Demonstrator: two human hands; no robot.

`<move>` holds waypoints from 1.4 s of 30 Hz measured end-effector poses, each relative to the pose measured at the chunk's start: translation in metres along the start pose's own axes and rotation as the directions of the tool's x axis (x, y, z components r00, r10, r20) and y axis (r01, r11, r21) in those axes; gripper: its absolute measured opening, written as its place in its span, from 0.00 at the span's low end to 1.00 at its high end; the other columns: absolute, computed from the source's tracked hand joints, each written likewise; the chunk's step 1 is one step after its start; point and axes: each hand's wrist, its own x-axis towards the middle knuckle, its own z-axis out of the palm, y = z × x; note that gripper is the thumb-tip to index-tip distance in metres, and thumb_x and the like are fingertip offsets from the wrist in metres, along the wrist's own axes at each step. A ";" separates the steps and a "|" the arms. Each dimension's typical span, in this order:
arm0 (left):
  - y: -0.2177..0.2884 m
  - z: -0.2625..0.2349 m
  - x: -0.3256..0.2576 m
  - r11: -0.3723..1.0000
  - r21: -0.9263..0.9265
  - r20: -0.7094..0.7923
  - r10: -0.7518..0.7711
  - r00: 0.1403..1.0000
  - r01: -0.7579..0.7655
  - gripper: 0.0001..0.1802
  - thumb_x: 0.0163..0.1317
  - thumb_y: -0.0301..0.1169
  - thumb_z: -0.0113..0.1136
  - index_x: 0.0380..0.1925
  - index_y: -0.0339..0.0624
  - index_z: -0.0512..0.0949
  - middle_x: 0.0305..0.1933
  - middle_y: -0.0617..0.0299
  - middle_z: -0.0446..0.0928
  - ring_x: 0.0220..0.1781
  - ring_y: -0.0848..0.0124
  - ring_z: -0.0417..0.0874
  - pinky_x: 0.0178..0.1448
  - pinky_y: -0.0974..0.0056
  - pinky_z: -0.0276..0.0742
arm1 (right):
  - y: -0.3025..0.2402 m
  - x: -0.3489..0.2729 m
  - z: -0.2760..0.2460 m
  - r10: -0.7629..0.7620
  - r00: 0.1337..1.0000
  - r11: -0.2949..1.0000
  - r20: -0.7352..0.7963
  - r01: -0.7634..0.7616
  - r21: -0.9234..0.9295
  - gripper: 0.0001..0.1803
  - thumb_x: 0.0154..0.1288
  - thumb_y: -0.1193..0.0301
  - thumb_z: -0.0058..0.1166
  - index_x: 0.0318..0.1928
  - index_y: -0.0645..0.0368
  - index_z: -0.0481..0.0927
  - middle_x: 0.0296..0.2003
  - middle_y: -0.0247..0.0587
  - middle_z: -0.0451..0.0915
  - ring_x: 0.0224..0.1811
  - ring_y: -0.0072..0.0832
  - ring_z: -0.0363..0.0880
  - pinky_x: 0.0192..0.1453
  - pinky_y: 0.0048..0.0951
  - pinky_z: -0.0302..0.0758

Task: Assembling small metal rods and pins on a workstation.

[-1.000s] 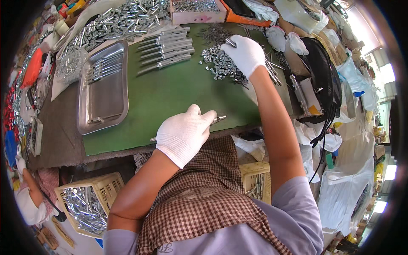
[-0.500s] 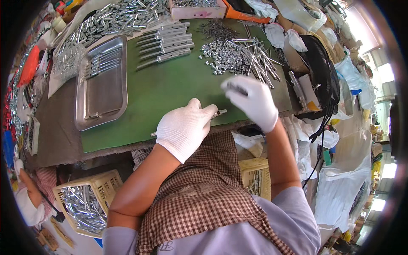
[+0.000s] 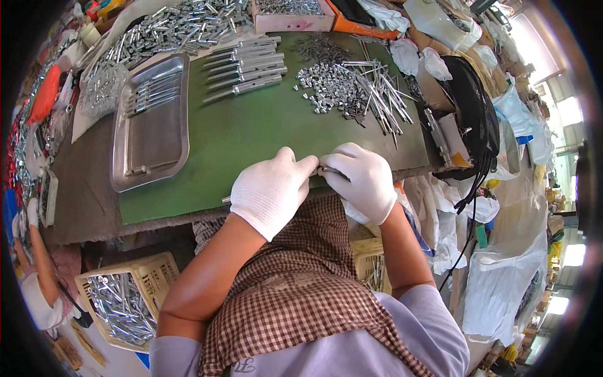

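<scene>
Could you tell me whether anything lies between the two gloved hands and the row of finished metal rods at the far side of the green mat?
Nothing visible does. The left hand and right hand pinch a slim metal rod at the near edge of the green mat, and only bare mat lies up to the row of assembled metal rods.

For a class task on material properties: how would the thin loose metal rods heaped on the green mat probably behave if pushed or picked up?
The thin loose metal rods look straight and shiny, so probably stiff and somewhat slippery. Being round and slender, they would likely roll or scatter across the flat green mat if pushed. One rod seems light; a bundle would feel heavier.
</scene>
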 end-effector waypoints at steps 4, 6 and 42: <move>-0.001 0.001 0.000 1.000 0.010 -0.001 0.007 1.000 -0.007 0.11 0.61 0.34 0.61 0.45 0.57 0.80 0.32 0.59 0.75 0.26 0.56 0.82 0.30 0.53 0.79 | 0.008 0.014 -0.010 0.088 0.992 0.995 -0.091 -0.083 0.060 0.05 0.59 0.70 0.63 0.32 0.58 0.85 0.27 0.43 0.83 0.32 0.39 0.83 0.37 0.36 0.78; 0.001 -0.001 0.000 1.000 0.029 0.007 -0.012 1.000 0.012 0.10 0.61 0.34 0.60 0.44 0.58 0.80 0.32 0.58 0.74 0.26 0.56 0.81 0.30 0.53 0.79 | 0.018 0.036 -0.012 0.284 0.956 0.958 -0.078 -0.286 -0.019 0.13 0.63 0.62 0.61 0.30 0.60 0.82 0.28 0.47 0.81 0.34 0.45 0.82 0.38 0.40 0.77; 0.000 -0.001 0.000 1.000 -0.011 0.013 -0.016 1.000 0.017 0.11 0.61 0.34 0.60 0.44 0.58 0.82 0.33 0.58 0.75 0.27 0.56 0.83 0.31 0.54 0.81 | 0.028 0.020 -0.010 0.155 0.973 0.970 0.168 -0.118 -0.211 0.08 0.64 0.69 0.58 0.42 0.56 0.79 0.38 0.47 0.81 0.41 0.48 0.82 0.44 0.42 0.78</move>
